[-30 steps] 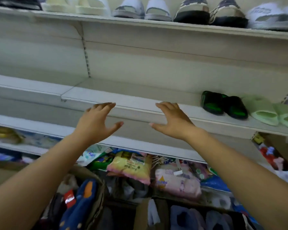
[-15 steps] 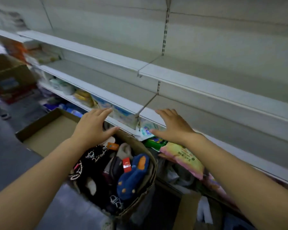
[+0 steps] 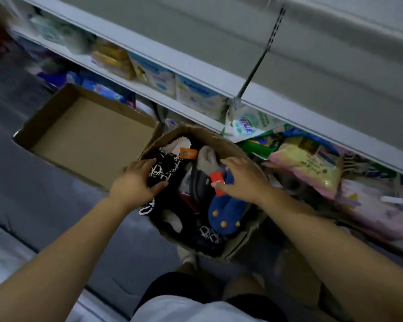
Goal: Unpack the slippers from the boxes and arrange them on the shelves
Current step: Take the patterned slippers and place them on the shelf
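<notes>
Open carton (image 3: 91,138) beside slipper box (image 3: 215,139); packets (image 3: 312,163) behind.

Both bare arms stretch forward and down, side by side. The left hand (image 3: 135,182) and right hand (image 3: 243,182) face palm down, fingers spread and loosely bent.

Room in the flat box (image 3: 89,135); slipper box (image 3: 219,141) crammed, shelf edge (image 3: 196,68) above.

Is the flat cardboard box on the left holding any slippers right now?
No, the flat cardboard box shows only its bare brown bottom.
</notes>
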A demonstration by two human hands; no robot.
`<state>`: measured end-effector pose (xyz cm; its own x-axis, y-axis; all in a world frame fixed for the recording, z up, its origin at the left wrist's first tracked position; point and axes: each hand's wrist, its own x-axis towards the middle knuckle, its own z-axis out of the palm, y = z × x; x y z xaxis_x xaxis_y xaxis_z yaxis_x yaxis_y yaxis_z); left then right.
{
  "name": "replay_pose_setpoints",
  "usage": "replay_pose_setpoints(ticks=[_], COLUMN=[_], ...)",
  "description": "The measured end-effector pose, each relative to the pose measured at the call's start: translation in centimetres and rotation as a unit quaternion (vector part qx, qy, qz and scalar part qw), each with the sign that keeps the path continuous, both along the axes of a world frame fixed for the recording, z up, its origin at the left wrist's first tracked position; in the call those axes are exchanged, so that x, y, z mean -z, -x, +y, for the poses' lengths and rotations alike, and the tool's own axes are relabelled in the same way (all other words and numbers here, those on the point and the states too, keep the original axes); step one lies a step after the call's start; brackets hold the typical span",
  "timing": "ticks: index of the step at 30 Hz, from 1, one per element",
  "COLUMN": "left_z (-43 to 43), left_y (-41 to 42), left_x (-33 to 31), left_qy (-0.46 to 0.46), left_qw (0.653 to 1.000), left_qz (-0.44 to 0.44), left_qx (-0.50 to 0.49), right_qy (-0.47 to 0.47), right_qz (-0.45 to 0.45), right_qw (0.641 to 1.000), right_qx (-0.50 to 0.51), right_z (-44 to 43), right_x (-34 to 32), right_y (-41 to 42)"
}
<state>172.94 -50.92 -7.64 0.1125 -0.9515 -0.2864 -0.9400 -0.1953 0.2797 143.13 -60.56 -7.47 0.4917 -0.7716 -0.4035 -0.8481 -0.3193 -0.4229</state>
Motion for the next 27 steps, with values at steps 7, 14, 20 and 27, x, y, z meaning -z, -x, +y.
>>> replay_pose_setpoints(ticks=[7,14,20,27], left_z=[3.7,6.9,8.2,8.7], left_y=[-2.6,-2.6,-1.6,-0.7], left_x=[6.4,10.1,11.3,11.3], left_qy=[-0.113,-0.185,-0.185,-0.171], left_qw=[0.987,0.96,0.941,0.925], left_qz=[0.082,0.137,0.18,0.215], left_qx=[-0.085,-0.161,-0.219,-0.261], right_qy=[-0.185,-0.327,-0.306,-0.348], right_qz=[-0.019,-0.028,-0.019,-0.059], right_qw=[0.982,0.932,0.929,0.911], right_qx=[0.03,0.152,0.207,0.212], right_z=[4.2,8.1,8.4,8.0], right_x=[7.6,15.4,18.9,18.9], right_y=[-4.9,-8.3,-8.7,-8.5])
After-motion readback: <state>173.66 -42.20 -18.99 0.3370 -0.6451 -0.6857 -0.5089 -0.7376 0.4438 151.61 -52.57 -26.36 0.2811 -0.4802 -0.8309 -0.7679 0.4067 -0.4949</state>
